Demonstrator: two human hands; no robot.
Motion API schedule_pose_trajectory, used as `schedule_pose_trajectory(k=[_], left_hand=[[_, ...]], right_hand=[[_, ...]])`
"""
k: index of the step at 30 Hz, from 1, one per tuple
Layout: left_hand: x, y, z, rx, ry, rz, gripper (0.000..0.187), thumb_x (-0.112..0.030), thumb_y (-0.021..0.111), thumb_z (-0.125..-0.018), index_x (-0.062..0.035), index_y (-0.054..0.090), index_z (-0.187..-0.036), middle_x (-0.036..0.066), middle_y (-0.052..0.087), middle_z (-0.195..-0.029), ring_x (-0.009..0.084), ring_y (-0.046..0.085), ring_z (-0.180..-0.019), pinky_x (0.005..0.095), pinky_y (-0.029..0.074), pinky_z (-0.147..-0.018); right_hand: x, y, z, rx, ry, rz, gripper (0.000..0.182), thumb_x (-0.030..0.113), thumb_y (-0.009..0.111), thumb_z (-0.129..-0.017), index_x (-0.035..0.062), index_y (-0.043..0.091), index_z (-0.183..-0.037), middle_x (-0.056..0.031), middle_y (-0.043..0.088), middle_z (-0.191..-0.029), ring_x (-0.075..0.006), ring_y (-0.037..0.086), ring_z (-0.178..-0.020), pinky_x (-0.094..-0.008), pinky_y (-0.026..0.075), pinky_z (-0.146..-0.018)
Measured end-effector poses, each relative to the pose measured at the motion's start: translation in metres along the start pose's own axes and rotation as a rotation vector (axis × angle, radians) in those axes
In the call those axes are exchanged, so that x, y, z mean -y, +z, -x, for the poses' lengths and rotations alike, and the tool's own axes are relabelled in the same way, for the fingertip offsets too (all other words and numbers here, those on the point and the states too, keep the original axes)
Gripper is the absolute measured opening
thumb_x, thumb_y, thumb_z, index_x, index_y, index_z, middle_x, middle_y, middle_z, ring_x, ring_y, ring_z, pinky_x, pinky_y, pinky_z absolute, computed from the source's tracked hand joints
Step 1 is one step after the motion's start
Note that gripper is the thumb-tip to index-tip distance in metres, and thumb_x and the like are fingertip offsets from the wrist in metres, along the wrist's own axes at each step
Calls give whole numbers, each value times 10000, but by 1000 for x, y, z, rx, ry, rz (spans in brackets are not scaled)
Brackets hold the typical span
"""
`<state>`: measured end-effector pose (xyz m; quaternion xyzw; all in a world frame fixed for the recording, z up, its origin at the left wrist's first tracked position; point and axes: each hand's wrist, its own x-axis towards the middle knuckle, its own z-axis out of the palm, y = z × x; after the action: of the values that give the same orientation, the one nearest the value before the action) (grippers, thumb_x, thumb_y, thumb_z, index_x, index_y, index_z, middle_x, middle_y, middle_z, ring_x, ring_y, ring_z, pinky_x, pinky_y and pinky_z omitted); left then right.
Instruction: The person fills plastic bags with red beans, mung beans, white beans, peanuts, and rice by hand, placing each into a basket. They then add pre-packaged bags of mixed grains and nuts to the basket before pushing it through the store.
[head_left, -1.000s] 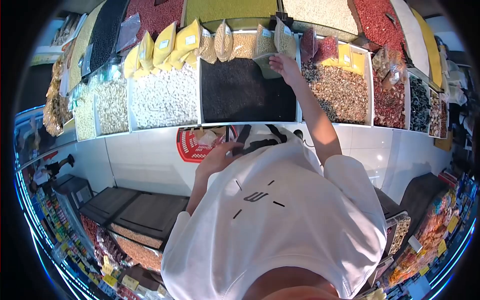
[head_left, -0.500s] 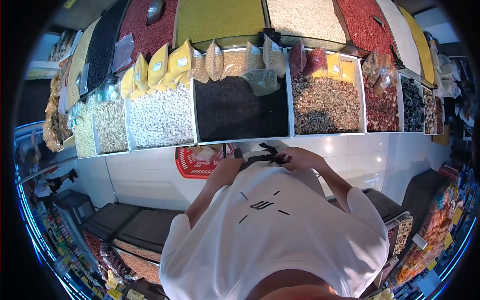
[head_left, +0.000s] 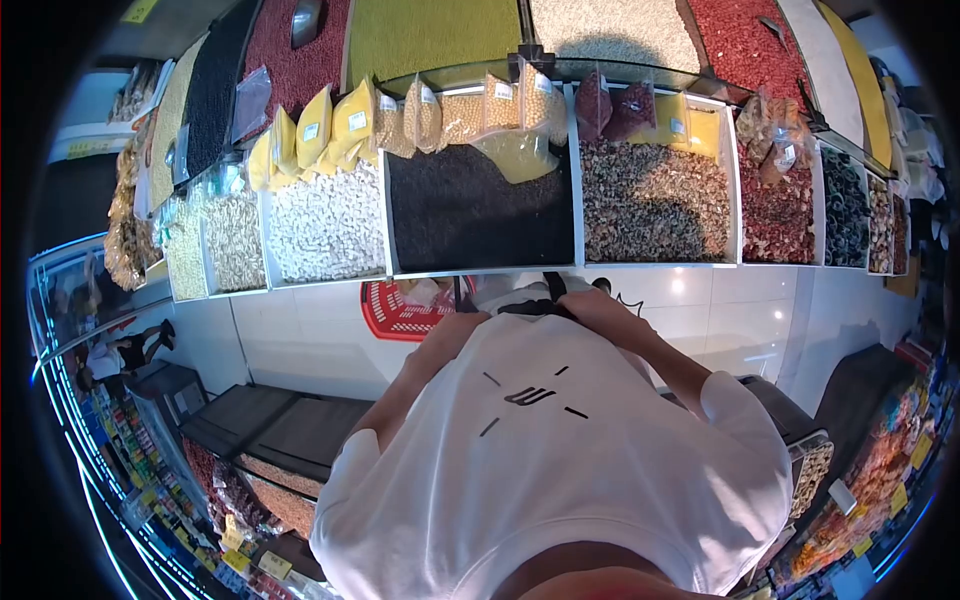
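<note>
1. White shirt point(head_left: 560, 470), printed with black marks; worn by the person, in front of the black-grain bin
2. Black-grain bin point(head_left: 480, 271), white-edged; landmark for the entries
3. White pieces point(head_left: 325, 238), loose; adjoining the black-grain bin on its left
4. Mixed brown pieces point(head_left: 655, 190), loose, partly shadowed; adjoining the black-grain bin on its right
5. Red basket point(head_left: 390, 316), perforated; low in front of the black-grain bin's left front corner
6. Clear bags point(head_left: 541, 105) of pale beans, labelled; along the black-grain bin's back
7. Left hand point(head_left: 458, 330), at the waist, before the black-grain bin; fingertips hidden, cannot tell whether it grips
8. Right hand point(head_left: 598, 310), at the black strap; before the black-grain bin's right front corner; cannot tell whether it grips
9. Black strap point(head_left: 554, 288), between the hands, just before the black-grain bin's front edge
</note>
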<state>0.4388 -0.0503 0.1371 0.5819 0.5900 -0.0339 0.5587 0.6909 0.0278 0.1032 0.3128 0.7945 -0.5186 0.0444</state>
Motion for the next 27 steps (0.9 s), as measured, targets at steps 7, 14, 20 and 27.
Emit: schedule_pose_trajectory(k=[7,14,20,27], left_hand=[[31,-62,-49,-34,160,42,247,-238,515,-824,-37,574,-956,150,610,-857,296,587,-841,369,450,-734],[-27,-133,-204,-1163,590,-606,190,-162,581,-783,-8,576,-894,146,605,-811,329,588,-738,413,458,-678],[-22,-137,-219,-654,393,-384,144,-128,514,-772,-46,629,-742,152,619,-712,346,601,-682,417,474,-679],[5,-84,-216,-489,313,270,141,-143,607,-788,-9,630,-754,98,616,-657,184,562,-572,281,433,-554]], right_hand=[[0,-30,-31,13,62,-133,278,254,609,-751,12,606,-888,-158,619,-812,-293,602,-786,-363,460,-675],[-23,-28,-101,-366,13,-351,219,225,605,-788,19,614,-860,-117,623,-739,-207,599,-675,-302,458,-618],[-51,-23,-130,-657,36,-411,174,190,596,-793,22,610,-837,-98,604,-689,-181,579,-627,-303,443,-585],[-59,-23,-154,-730,49,-753,180,166,584,-815,16,571,-913,-44,591,-744,-96,557,-652,-228,449,-544]])
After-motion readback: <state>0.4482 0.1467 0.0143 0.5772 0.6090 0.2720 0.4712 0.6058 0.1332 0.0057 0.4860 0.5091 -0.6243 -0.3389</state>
